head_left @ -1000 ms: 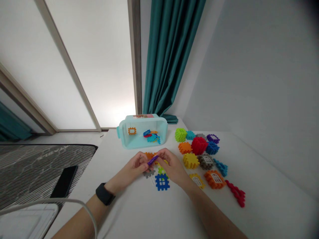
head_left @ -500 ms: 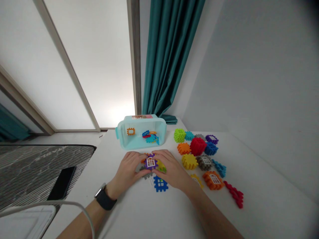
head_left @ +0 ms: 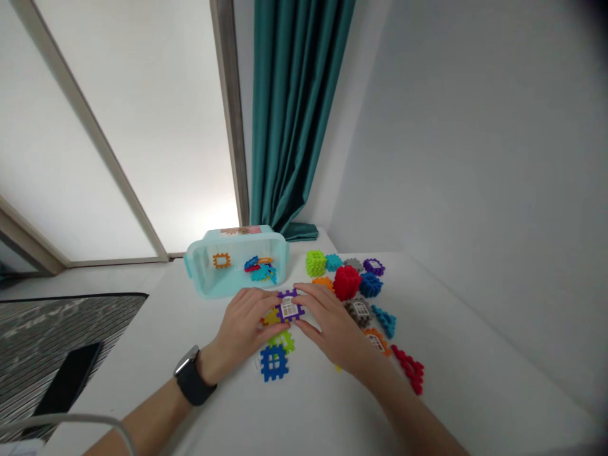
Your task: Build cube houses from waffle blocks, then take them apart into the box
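Over the white counter (head_left: 299, 418), left hand (head_left: 244, 323) and right hand (head_left: 327, 320) grip one purple tile (head_left: 289, 310)

A green curtain (head_left: 294, 126) hangs behind the counter. At the far side sits a pale blue bin (head_left: 204, 286), holding an orange frame (head_left: 221, 261) and a small heap of pieces (head_left: 260, 271), mostly blue. To the right, blocks cluster: a red block (head_left: 347, 282) in the middle, a lime block (head_left: 315, 263) behind it, a blue block (head_left: 370, 285) beside it, and a grey block (head_left: 358, 312) with a white window nearer. A long red piece (head_left: 408, 368) lies out past the right hand.

Between the two hands is the purple tile, its white window facing up; each hand is clamped on one side of it, thumbs along the near edge. Whether it touches anything beneath cannot be told. Just left of it, a yellow tile (head_left: 272, 317) is partly covered by the left hand. Nearer lie a lime tile (head_left: 284, 342) and a blue tile (head_left: 274, 363).
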{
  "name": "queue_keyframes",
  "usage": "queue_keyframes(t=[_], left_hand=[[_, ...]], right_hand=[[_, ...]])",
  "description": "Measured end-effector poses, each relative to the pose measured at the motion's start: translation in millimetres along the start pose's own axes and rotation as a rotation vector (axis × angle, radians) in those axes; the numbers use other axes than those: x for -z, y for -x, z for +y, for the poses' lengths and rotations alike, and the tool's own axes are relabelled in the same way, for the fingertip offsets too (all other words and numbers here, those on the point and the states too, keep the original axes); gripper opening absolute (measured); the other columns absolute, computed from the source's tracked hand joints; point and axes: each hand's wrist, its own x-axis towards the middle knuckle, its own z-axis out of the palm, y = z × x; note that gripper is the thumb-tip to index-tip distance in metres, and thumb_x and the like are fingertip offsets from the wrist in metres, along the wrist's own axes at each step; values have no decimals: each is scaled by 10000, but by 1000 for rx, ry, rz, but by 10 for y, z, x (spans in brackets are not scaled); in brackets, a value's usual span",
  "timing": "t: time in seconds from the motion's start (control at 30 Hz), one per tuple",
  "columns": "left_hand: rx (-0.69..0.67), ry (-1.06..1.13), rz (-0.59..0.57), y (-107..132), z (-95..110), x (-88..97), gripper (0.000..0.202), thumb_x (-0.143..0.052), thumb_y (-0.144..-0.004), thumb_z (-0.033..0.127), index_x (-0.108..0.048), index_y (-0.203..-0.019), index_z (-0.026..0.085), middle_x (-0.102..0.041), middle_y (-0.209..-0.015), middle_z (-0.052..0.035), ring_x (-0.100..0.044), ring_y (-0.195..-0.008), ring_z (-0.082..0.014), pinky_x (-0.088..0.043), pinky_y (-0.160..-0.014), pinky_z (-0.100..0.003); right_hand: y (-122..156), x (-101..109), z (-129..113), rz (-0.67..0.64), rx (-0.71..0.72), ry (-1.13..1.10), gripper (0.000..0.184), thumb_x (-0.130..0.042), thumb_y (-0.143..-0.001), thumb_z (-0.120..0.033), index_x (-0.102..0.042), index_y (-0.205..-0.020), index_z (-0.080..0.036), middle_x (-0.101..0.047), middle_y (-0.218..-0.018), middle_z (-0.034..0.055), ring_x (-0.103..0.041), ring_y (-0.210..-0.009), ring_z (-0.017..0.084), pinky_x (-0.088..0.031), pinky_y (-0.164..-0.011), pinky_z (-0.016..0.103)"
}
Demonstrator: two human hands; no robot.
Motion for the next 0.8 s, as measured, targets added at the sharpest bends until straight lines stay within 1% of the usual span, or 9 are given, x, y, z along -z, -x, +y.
queue_keyframes(t=[0.13, 0.23, 0.4, 0.5, 0.6, 0.67, 0.73, 0.77, 0.8], left_hand=[[-23, 49, -5, -298, 97, -303, 322, -680, -905, 411, -545, -1117, 210, -714, -1020, -80, -667, -911, -225, -508, -792, -369], [-30, 101, -41, -504, 172, -556, 346, -662, -913, 430, -532, -1153, 218, -701, -1036, -76, -660, -942, -229, -500, -808, -371], [-3, 94, -178, -861, 319, -971, 382, -618, -930, 466, -524, -1209, 222, -683, -1076, -84, -644, -1023, -270, -484, -875, -425], [18, 90, -262, -1080, 403, -1158, 424, -644, -913, 445, -517, -1252, 225, -665, -1144, -94, -622, -1081, -291, -476, -921, -456], [56, 121, -288, -1241, 432, -1258, 506, -660, -894, 443, -487, -1312, 217, -614, -1251, -113, -580, -1157, -304, -464, -975, -475], [91, 146, -279, -1291, 412, -1282, 466, -602, -926, 423, -478, -1321, 209, -586, -1285, -119, -569, -1170, -297, -458, -997, -480], [112, 163, -273, -1297, 368, -1284, 396, -520, -966, 387, -479, -1314, 203, -579, -1281, -122, -570, -1165, -285, -458, -1002, -478], [116, 166, -274, -1289, 341, -1281, 377, -491, -976, 374, -480, -1310, 201, -578, -1278, -124, -570, -1166, -284, -458, -1003, -478], [117, 165, -278, -1276, 314, -1276, 367, -474, -982, 366, -479, -1309, 199, -578, -1278, -126, -568, -1169, -284, -456, -1003, -478]], right_hand=[[165, 247, 240, 83, -48, 58, 292, -608, -914, -170, -564, -1198, -223, -596, -1338, 116, -536, -1265, 275, -445, -1082, 503], [297, 432, 447, 120, -59, 87, 300, -608, -907, -171, -571, -1199, -228, -614, -1311, 118, -549, -1252, 279, -450, -1061, 507], [488, 694, 790, 163, -129, 115, 288, -617, -881, -181, -600, -1164, -237, -622, -1287, 124, -572, -1219, 280, -458, -1035, 510], [583, 812, 1064, 172, -171, 98, 277, -630, -868, -186, -608, -1139, -241, -626, -1281, 116, -579, -1204, 273, -459, -1035, 507], [673, 904, 1477, 197, -220, 43, 284, -646, -851, -198, -606, -1128, -244, -632, -1269, 105, -570, -1213, 266, -443, -1058, 506], [728, 948, 1811, 193, -284, -6, 287, -644, -843, -208, -601, -1126, -238, -638, -1254, 102, -571, -1205, 260, -441, -1055, 499], [771, 970, 2141, 139, -411, -58, 298, -645, -829, -212, -598, -1123, -229, -637, -1249, 98, -576, -1185, 254, -463, -1017, 477], [783, 973, 2291, 92, -495, -81, 313, -645, -823, -213, -594, -1131, -231, -634, -1252, 92, -575, -1178, 252, -490, -966, 454], [789, 970, 2426, 76, -533, -85, 314, -643, -821, -220, -595, -1131, -225, -638, -1237, 97, -584, -1156, 260, -513, -908, 440]])
